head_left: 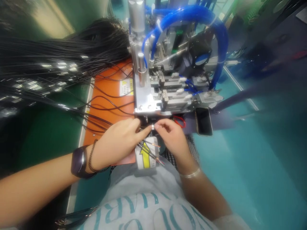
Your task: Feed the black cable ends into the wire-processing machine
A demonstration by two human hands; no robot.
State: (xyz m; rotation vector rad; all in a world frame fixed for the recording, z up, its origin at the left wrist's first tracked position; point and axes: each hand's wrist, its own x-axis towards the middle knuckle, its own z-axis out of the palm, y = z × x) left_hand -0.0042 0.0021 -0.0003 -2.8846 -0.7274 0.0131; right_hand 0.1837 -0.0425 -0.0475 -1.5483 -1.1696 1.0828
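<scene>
My left hand (118,142) and my right hand (171,135) meet fingertip to fingertip just below the front of a metal machine (153,92). Both are pinched round a thin black wire with a small metal ring (152,126) between them. Several black cables (148,152) with bare copper ends run under my left hand and stick out over a yellow arrow label (145,158). My left wrist wears a dark watch and a bead bracelet; my right wrist carries a thin silver bangle.
A large bundle of black cables (55,64) fans out at the left over an orange mat (107,95). Blue air hoses (199,19) arch over the machine. A phone (203,121) lies at its right. A red loop (179,121) sits behind my right hand.
</scene>
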